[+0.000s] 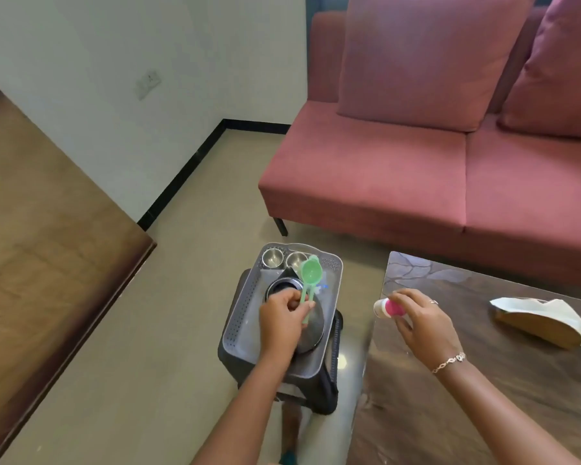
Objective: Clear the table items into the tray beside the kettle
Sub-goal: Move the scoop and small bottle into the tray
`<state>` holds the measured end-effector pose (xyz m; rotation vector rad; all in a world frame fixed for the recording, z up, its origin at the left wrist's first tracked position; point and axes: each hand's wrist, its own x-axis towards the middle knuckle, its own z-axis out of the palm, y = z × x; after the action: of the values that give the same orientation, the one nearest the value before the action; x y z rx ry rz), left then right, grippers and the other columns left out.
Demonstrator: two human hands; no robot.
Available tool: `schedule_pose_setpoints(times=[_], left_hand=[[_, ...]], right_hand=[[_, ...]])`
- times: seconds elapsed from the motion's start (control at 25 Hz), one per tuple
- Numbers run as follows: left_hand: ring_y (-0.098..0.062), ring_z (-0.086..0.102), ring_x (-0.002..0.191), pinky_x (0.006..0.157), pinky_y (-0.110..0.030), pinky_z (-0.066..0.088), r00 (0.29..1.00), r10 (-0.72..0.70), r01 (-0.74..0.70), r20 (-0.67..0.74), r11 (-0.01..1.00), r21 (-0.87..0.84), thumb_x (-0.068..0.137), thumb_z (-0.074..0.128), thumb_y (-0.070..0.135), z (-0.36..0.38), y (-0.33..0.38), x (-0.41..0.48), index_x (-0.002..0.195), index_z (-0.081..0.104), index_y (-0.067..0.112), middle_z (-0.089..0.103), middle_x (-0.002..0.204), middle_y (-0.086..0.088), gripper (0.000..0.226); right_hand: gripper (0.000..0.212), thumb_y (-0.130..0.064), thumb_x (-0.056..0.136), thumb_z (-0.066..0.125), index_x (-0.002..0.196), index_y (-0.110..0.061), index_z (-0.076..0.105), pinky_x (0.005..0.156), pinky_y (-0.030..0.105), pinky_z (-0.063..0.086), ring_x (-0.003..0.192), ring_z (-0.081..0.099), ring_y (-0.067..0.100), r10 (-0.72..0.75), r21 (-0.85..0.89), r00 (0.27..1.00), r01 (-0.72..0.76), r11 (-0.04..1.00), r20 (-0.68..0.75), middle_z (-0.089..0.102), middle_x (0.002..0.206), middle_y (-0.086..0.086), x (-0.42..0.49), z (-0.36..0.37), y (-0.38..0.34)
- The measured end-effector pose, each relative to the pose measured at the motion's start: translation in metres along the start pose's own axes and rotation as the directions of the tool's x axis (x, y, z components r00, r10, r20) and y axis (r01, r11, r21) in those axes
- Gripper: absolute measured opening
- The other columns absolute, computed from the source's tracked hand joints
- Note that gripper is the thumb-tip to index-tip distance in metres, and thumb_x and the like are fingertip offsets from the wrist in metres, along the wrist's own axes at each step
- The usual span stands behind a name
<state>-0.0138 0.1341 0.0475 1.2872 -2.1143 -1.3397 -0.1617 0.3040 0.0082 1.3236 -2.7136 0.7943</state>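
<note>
Fingers point(304, 307) of the left hand point(282, 322) are pinched around the handle of a green strainer point(310, 270), held above the grey tray point(239, 318) on a dark stool point(331, 374). Two steel cups point(271, 257) stand at the tray's far end, beside the kettle point(284, 286). The right hand point(423, 322), palm down at the table point(483, 380) edge, is closed on a pink-and-white bottle point(388, 307). Open floor point(188, 263) is seen between stool and sofa point(433, 169).

1. The green spoon point(310, 272) in the left hand point(282, 322) looks like smooth plastic
2. Beyond that hand, two cups point(271, 257) are shiny metal
3. Under the right hand point(423, 325), the table point(450, 407) is glossy
</note>
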Motion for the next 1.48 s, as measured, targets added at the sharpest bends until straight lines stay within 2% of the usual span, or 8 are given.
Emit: schedule_pose_setpoints(times=[0.2, 0.32, 0.6, 0.84, 0.96, 1.08, 1.24, 1.48], left_hand=[[-0.021, 0.057, 0.061, 0.069, -0.048, 0.058, 1.0, -0.006, 0.006, 0.011, 0.999, 0.047, 0.076, 0.072, 0.006, -0.024, -0.012, 0.098, 0.076, 0.068, 0.005, 0.058, 0.057, 0.002, 0.005], [-0.023, 0.056, 0.064, 0.071, -0.051, 0.056, 0.998, -0.044, 0.041, 0.045, 0.997, 0.069, 0.074, 0.073, 0.007, -0.028, -0.029, 0.156, 0.075, 0.067, 0.001, 0.065, 0.066, -0.019, 0.009], [-0.014, 0.057, 0.058, 0.065, -0.033, 0.051, 0.983, -0.112, 0.097, 0.146, 0.99, 0.106, 0.074, 0.075, 0.012, -0.018, -0.07, 0.236, 0.082, 0.071, 0.006, 0.07, 0.07, -0.008, 0.011], [-0.02, 0.057, 0.061, 0.069, -0.046, 0.057, 0.954, -0.199, 0.181, 0.225, 0.979, 0.096, 0.076, 0.074, 0.015, 0.0, -0.1, 0.262, 0.083, 0.07, 0.007, 0.062, 0.064, -0.003, 0.012], [-0.018, 0.051, 0.057, 0.061, -0.041, 0.055, 0.953, -0.162, 0.126, 0.257, 0.981, 0.148, 0.076, 0.073, 0.013, 0.017, -0.103, 0.272, 0.078, 0.067, 0.003, 0.055, 0.057, 0.002, 0.012], [-0.012, 0.046, 0.055, 0.048, -0.023, 0.036, 0.952, -0.048, -0.033, 0.302, 0.966, 0.258, 0.077, 0.071, 0.016, 0.039, -0.096, 0.283, 0.075, 0.066, 0.012, 0.049, 0.055, 0.011, 0.008], [-0.023, 0.055, 0.073, 0.056, -0.028, 0.032, 0.876, 0.151, -0.402, 0.457, 0.752, 0.522, 0.086, 0.059, 0.016, 0.065, -0.093, 0.298, 0.092, 0.065, 0.012, 0.06, 0.083, -0.004, 0.01], [-0.035, 0.055, 0.092, 0.058, -0.038, 0.033, 0.539, 0.185, -0.826, 0.822, 0.304, 0.474, 0.083, 0.044, -0.008, 0.11, -0.096, 0.304, 0.101, 0.054, -0.002, 0.053, 0.106, -0.017, 0.022]], right_hand=[[0.026, 0.008, 0.062, 0.076, 0.085, -0.002, 0.069, 0.054, 0.036, 0.054, 0.07, 0.067, 0.034, 0.042, -0.043, 0.995, -0.038, 0.998, 0.094, 0.07, 0.088, 0.013, 0.078, 0.047, -0.016], [0.017, -0.004, 0.081, 0.063, 0.098, -0.001, 0.066, 0.067, 0.039, 0.051, 0.088, 0.061, 0.036, 0.103, -0.066, 0.975, -0.091, 0.994, 0.199, 0.065, 0.103, 0.014, 0.131, 0.095, -0.019], [0.022, -0.01, 0.09, 0.052, 0.11, -0.008, 0.059, 0.068, 0.036, 0.048, 0.089, 0.058, 0.032, 0.232, -0.143, 0.906, -0.193, 0.971, 0.353, 0.058, 0.111, 0.01, 0.198, 0.197, -0.009], [0.021, -0.01, 0.09, 0.047, 0.108, -0.007, 0.058, 0.061, 0.032, 0.041, 0.089, 0.057, 0.034, 0.307, -0.229, 0.841, -0.225, 0.947, 0.446, 0.058, 0.105, 0.012, 0.195, 0.242, 0.004], [0.022, -0.009, 0.089, 0.048, 0.108, -0.006, 0.058, 0.062, 0.033, 0.044, 0.086, 0.058, 0.034, 0.378, -0.264, 0.818, -0.286, 0.921, 0.434, 0.057, 0.106, 0.012, 0.187, 0.243, 0.013], [0.023, -0.01, 0.089, 0.05, 0.111, -0.009, 0.058, 0.063, 0.031, 0.045, 0.088, 0.059, 0.033, 0.405, -0.258, 0.808, -0.32, 0.911, 0.428, 0.057, 0.111, 0.01, 0.177, 0.24, 0.015], [0.02, -0.01, 0.086, 0.057, 0.105, -0.004, 0.061, 0.065, 0.037, 0.048, 0.087, 0.058, 0.036, 0.435, -0.136, 0.837, -0.414, 0.9, 0.332, 0.059, 0.106, 0.013, 0.169, 0.226, 0.01], [0.018, 0.0, 0.072, 0.074, 0.09, -0.001, 0.067, 0.06, 0.028, 0.044, 0.072, 0.062, 0.03, 0.503, 0.067, 0.864, -0.501, 0.863, -0.012, 0.065, 0.088, 0.012, 0.152, 0.198, 0.0]])
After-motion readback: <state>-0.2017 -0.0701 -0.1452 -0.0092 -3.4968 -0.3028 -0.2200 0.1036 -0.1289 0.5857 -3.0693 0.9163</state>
